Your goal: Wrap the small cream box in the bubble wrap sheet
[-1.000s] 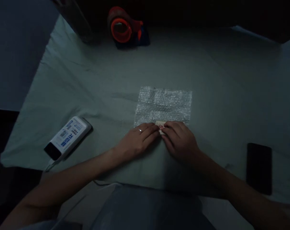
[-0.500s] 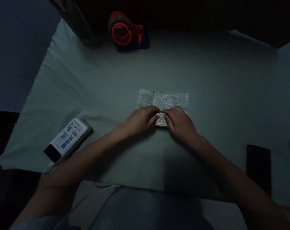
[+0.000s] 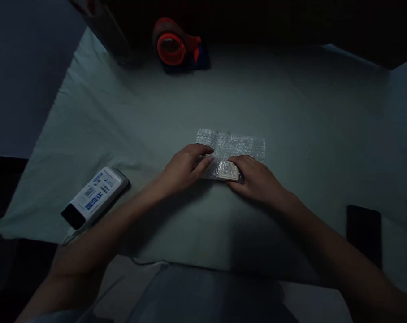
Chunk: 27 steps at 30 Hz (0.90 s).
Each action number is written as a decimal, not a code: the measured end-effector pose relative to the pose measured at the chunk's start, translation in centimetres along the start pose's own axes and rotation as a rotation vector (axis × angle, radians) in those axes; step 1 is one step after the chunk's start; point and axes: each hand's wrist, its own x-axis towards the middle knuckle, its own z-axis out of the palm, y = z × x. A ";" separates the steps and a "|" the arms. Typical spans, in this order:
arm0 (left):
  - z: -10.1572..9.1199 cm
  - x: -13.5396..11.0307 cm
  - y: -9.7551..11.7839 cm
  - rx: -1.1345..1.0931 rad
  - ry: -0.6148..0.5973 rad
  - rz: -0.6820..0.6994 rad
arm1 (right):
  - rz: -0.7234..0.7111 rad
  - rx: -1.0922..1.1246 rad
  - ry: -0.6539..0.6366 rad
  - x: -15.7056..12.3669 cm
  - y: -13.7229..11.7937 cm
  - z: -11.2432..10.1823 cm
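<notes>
A sheet of bubble wrap (image 3: 239,144) lies in the middle of a grey-green cloth (image 3: 149,112). Its near edge is folded over a small flat pale item (image 3: 226,169). My left hand (image 3: 186,165) presses the left end of the fold, fingers curled on the wrap. My right hand (image 3: 255,177) holds the right end of the fold, thumb against the wrapped item. The scene is dim and the item's details do not show.
A red tape dispenser (image 3: 172,45) stands at the far edge. A white power bank with blue print (image 3: 95,196) lies at the left, near the cloth's front edge. A black phone (image 3: 364,233) lies at the right. A dark object (image 3: 104,27) leans at the far left.
Both hands have moved away from me, rolling the wrap's near edge over the small item. The visible sheet is shorter. The hands have drawn slightly apart along the fold.
</notes>
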 end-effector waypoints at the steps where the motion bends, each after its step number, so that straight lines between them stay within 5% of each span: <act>1: -0.1 -0.5 0.0 0.045 0.034 0.012 | 0.002 0.001 0.002 -0.1 -0.1 0.1; 7: 0.9 -1.7 -1.4 0.161 -0.090 0.101 | 0.005 0.000 0.036 -0.9 -0.2 1.0; 14: 0.8 -1.8 -1.2 0.027 0.000 0.089 | 0.000 0.018 0.039 -0.8 -0.1 0.8; 27: -1.2 -1.2 -0.1 -0.420 -0.231 -0.341 | -0.029 0.028 0.045 -1.1 0.1 0.9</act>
